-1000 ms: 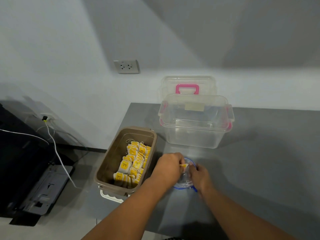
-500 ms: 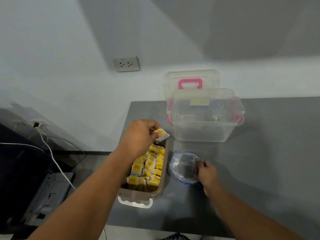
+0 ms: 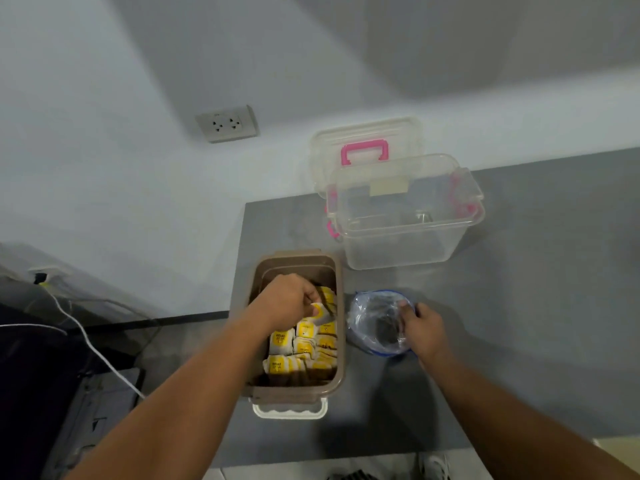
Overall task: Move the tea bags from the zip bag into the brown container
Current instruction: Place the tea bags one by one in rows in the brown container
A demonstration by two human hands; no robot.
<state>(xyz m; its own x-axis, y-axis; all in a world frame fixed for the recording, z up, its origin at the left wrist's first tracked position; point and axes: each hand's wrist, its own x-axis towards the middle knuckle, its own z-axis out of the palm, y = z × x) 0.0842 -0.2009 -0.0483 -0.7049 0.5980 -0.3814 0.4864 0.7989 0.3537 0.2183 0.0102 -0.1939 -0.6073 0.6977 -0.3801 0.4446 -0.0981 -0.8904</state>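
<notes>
The brown container (image 3: 341, 327) stands on the grey table's left part, holding several yellow-and-white tea bags (image 3: 304, 344) in rows. My left hand (image 3: 287, 301) is inside the container's far half and pinches one tea bag (image 3: 320, 310) just above the others. To the right lies the clear zip bag (image 3: 375, 323) with a blue rim, its mouth open upward. My right hand (image 3: 420, 329) grips the bag's right edge. I cannot tell what is left inside the bag.
A clear plastic box with pink latches (image 3: 405, 216) stands behind the zip bag, its lid (image 3: 365, 150) leaning on the wall. A wall socket (image 3: 227, 124) is at the upper left. Beyond the table's left edge (image 3: 239, 271) lie a white cable (image 3: 93, 348) and dark equipment.
My left hand took a tea bag out of the zip bag, carried it left over the brown container, and has now lowered it among the bags there. My right hand stayed on the zip bag.
</notes>
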